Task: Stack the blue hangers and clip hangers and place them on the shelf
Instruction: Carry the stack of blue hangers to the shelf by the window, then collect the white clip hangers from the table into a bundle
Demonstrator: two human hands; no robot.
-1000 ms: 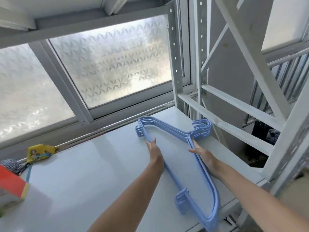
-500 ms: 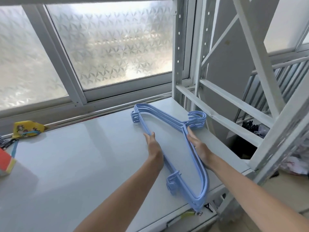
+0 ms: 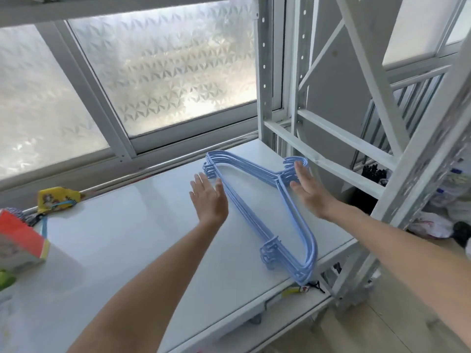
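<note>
In the head view, a stack of blue hangers [image 3: 257, 212] lies flat on the white shelf [image 3: 122, 245] below the frosted window [image 3: 163, 70], hooks pointing toward the metal rack post [image 3: 265, 72] and one shoulder end reaching almost to the shelf's front edge. The left hand [image 3: 209, 202] hovers flat beside the stack's long bar, fingers straight, its grip wide open and empty; the right hand [image 3: 307, 189] is likewise spread open and holds nothing, close by the hooks. The step looks like letting go and squaring up the pile. To do it well, nudge the near end back from the edge, line up the hooks, and lift both palms away straight so nothing snags.
</note>
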